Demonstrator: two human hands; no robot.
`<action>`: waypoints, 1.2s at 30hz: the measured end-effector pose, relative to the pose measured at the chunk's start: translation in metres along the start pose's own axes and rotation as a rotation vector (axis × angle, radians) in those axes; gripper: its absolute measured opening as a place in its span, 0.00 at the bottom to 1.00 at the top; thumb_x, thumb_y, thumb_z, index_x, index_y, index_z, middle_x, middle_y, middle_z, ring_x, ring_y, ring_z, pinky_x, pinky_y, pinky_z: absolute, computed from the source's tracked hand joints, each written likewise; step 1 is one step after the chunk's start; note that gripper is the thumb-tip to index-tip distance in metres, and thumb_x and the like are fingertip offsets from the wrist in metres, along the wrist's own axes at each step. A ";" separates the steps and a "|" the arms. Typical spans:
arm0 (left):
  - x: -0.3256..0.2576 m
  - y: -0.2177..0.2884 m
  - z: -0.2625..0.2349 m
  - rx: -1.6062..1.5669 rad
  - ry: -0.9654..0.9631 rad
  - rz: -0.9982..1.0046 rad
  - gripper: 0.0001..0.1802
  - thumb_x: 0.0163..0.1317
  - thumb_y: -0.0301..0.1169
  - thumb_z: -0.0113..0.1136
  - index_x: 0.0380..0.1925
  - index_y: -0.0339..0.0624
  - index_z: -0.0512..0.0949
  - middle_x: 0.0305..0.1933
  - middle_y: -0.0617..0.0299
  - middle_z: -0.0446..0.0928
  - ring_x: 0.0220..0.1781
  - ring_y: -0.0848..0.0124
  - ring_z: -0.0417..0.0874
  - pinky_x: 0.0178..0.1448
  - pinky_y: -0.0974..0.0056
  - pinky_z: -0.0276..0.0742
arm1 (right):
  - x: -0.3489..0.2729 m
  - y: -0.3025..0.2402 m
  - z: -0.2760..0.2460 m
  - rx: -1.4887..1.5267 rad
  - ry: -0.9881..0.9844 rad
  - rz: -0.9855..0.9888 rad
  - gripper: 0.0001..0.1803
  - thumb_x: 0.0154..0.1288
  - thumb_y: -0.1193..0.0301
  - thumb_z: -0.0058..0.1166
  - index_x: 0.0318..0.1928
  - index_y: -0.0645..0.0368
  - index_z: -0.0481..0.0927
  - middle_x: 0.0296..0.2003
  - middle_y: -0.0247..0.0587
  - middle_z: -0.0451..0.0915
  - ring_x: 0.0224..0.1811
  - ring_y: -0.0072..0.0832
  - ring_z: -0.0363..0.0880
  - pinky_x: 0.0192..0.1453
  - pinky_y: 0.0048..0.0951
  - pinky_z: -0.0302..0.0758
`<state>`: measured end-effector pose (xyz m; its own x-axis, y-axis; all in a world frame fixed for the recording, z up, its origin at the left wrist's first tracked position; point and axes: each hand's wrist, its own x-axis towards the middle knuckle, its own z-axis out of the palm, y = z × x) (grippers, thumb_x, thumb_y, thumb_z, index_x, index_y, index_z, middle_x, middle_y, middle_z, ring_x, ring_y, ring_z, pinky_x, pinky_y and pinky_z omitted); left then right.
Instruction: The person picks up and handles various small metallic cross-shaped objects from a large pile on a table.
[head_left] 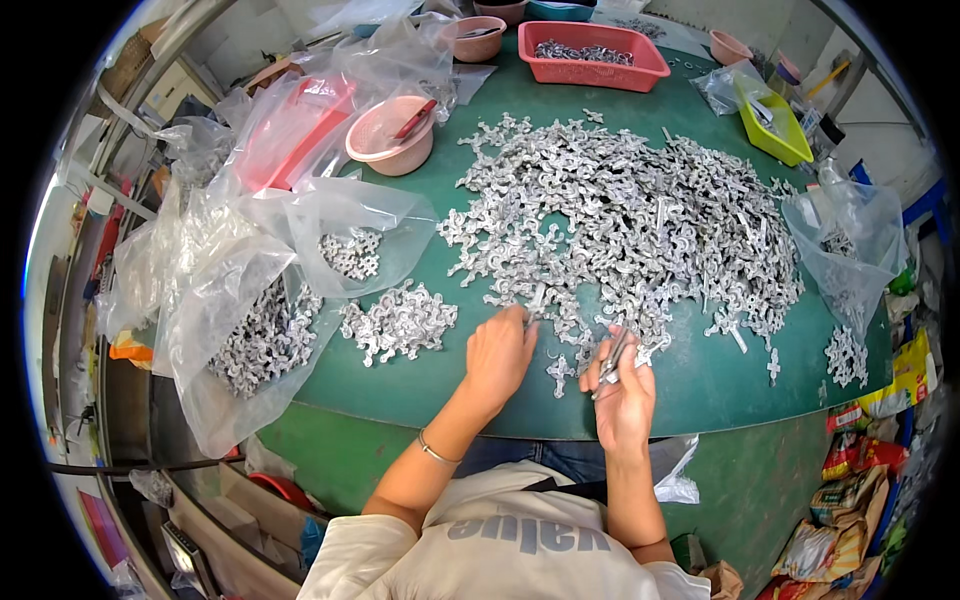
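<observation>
A wide heap of small silver cross-shaped metal pieces (pixel 640 220) covers the middle of the green table. At its near edge my left hand (pixel 500 355) is closed, its fingertips pinching a small silver metal piece (pixel 537 300) at the heap. Beside it, my right hand (pixel 622 395) is palm up with the fingers curled round slim silver metal pieces (pixel 610 362); their exact shape is partly hidden. A loose metal cross (pixel 560 374) lies between the two hands. Left of my left hand sits a smaller pile of crosses (pixel 398 322).
Clear plastic bags (pixel 225 270) with more metal pieces spread over the table's left side. Near them stands a pink bowl (pixel 391 140) with a red-handled tool. A red basket (pixel 594 62) is at the back, a yellow-green basket (pixel 775 128) and a plastic bag (pixel 850 250) at the right.
</observation>
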<state>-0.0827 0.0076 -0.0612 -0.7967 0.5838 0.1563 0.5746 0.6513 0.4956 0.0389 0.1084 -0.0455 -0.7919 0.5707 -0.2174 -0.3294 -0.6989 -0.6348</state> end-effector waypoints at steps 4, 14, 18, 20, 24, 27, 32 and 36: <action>-0.005 -0.010 -0.010 -0.437 0.100 -0.168 0.07 0.54 0.25 0.56 0.30 0.31 0.77 0.18 0.58 0.75 0.18 0.72 0.77 0.23 0.70 0.71 | -0.004 0.002 -0.005 -0.032 -0.074 0.081 0.08 0.65 0.71 0.40 0.43 0.61 0.67 0.34 0.37 0.70 0.32 0.27 0.72 0.36 0.29 0.69; -0.042 0.053 -0.016 -0.521 0.096 0.158 0.08 0.50 0.21 0.57 0.33 0.36 0.76 0.24 0.58 0.73 0.20 0.67 0.76 0.25 0.67 0.72 | -0.006 0.006 -0.001 -0.015 -0.066 0.180 0.08 0.65 0.66 0.44 0.36 0.57 0.69 0.27 0.31 0.72 0.26 0.17 0.70 0.27 0.21 0.67; -0.041 0.075 -0.016 -0.439 -0.047 0.277 0.13 0.49 0.22 0.58 0.37 0.40 0.75 0.33 0.57 0.72 0.30 0.62 0.75 0.32 0.64 0.72 | 0.000 -0.014 -0.014 -0.162 0.078 0.042 0.09 0.64 0.66 0.45 0.37 0.59 0.69 0.25 0.33 0.73 0.21 0.18 0.70 0.19 0.19 0.65; -0.040 0.081 -0.018 -0.465 -0.077 0.293 0.14 0.49 0.22 0.58 0.38 0.39 0.75 0.35 0.55 0.72 0.33 0.61 0.75 0.34 0.64 0.72 | 0.002 -0.033 -0.020 -0.148 0.112 -0.055 0.08 0.64 0.67 0.44 0.35 0.59 0.69 0.23 0.34 0.72 0.19 0.20 0.69 0.15 0.19 0.62; -0.041 0.066 -0.025 -0.529 -0.044 0.241 0.14 0.49 0.20 0.57 0.39 0.37 0.74 0.36 0.53 0.72 0.34 0.61 0.75 0.36 0.66 0.72 | 0.005 -0.108 -0.040 -0.130 0.127 -0.169 0.08 0.63 0.67 0.44 0.35 0.59 0.68 0.22 0.36 0.71 0.18 0.23 0.69 0.13 0.20 0.61; -0.045 0.039 -0.022 -0.473 -0.073 0.227 0.14 0.48 0.17 0.56 0.38 0.35 0.74 0.35 0.54 0.73 0.32 0.65 0.75 0.36 0.69 0.72 | 0.022 -0.154 -0.045 -0.183 0.122 -0.132 0.09 0.63 0.66 0.44 0.35 0.59 0.68 0.21 0.35 0.70 0.17 0.23 0.68 0.12 0.20 0.60; -0.051 0.023 -0.019 -0.437 -0.098 0.179 0.12 0.48 0.16 0.56 0.35 0.33 0.75 0.32 0.54 0.74 0.32 0.65 0.75 0.36 0.68 0.71 | 0.121 -0.240 -0.067 0.362 0.146 -0.148 0.06 0.61 0.71 0.46 0.32 0.60 0.67 0.23 0.37 0.72 0.22 0.23 0.73 0.23 0.22 0.76; -0.044 0.033 -0.017 -0.515 -0.120 0.168 0.10 0.48 0.16 0.56 0.34 0.33 0.75 0.32 0.53 0.74 0.31 0.65 0.76 0.35 0.68 0.72 | 0.199 -0.370 -0.153 0.522 0.162 -0.480 0.12 0.67 0.66 0.33 0.29 0.60 0.64 0.18 0.36 0.66 0.17 0.27 0.65 0.19 0.27 0.67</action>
<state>-0.0320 -0.0044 -0.0372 -0.6575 0.7302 0.1857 0.5019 0.2407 0.8307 0.0825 0.5466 0.0327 -0.4258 0.8944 -0.1367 -0.8557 -0.4471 -0.2604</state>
